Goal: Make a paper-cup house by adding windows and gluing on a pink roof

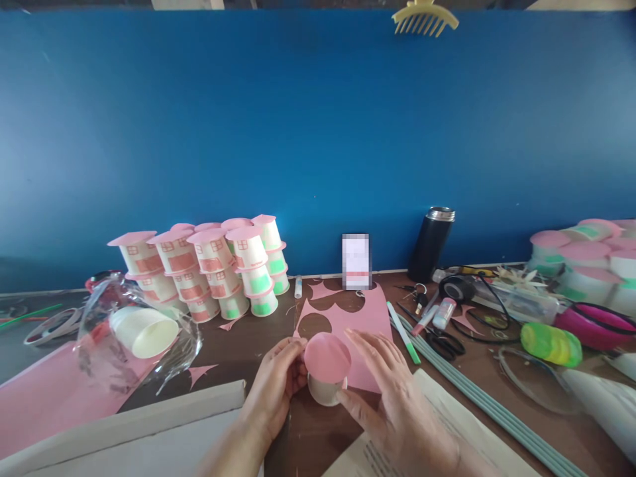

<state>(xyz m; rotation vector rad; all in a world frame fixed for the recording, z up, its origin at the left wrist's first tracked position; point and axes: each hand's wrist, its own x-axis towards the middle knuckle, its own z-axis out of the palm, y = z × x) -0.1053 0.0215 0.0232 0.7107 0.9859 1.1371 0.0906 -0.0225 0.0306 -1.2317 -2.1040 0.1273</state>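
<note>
A white paper cup [325, 392] stands upside down on the table in front of me, with a round pink paper disc [328, 356] on top, tilted slightly towards me. The fingers of my left hand [283, 371] are closed at the left side of the cup, next to the disc's edge. My right hand [385, 384] is open on the other side, its fingers stretched out and the thumb close to the cup. Behind them lies a pink paper sheet [365, 331] with round pieces cut out of it.
Stacked cups with pink tops [211, 265] stand at the back left; more stacked cups [586, 252] are far right. An open plastic bag [183, 338] holds cups. A black bottle [431, 245], scissors [446, 343], a marker [403, 332] and grey-green rods [481, 391] lie or stand to the right.
</note>
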